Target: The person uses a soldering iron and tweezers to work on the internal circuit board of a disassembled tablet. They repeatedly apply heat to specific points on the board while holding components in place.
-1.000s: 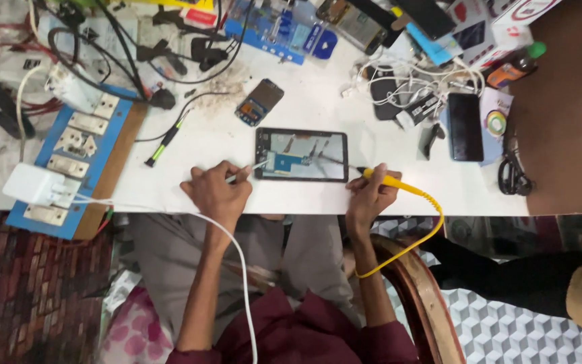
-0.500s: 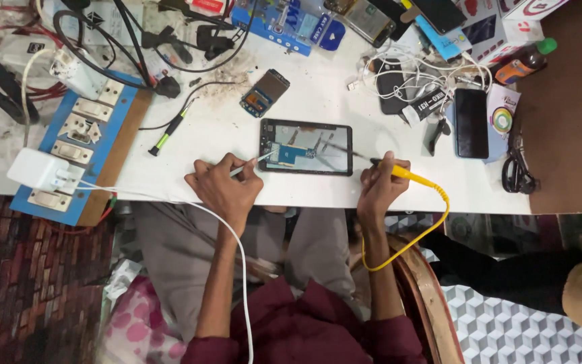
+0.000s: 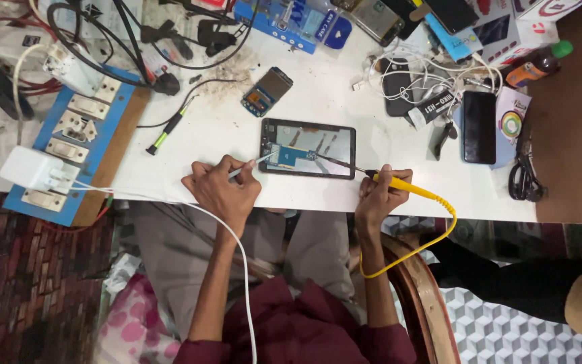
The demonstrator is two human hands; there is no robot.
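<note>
Two hands worked over one opened tablet [image 3: 308, 147] in the head view, the only view there was. It lay flat on the white table [image 3: 345, 87], back cover off, near the front edge and between the person's forearms. The left hand [image 3: 221, 191] had its fingers clamped on a thin metal tool, probably tweezers [image 3: 250, 164], whose tip touched the blue circuit board [image 3: 284, 154] inside the tablet. The right hand [image 3: 377, 195] had its fingers closed around the yellow handle of a soldering iron [image 3: 365, 172], its dark tip laid onto the board just right of the tweezers; a yellow cable [image 3: 432, 236] looped down off the table. The step in hand looked like soldering a joint while a small part was held steady. The next move would call for a still left hand and a brief, light touch of the hot tip, kept clear of neighbouring parts. A small screwdriver [image 3: 164, 134], a bare phone board [image 3: 267, 92] and a switchboard [image 3: 75, 135] lay well apart to the left.
</note>
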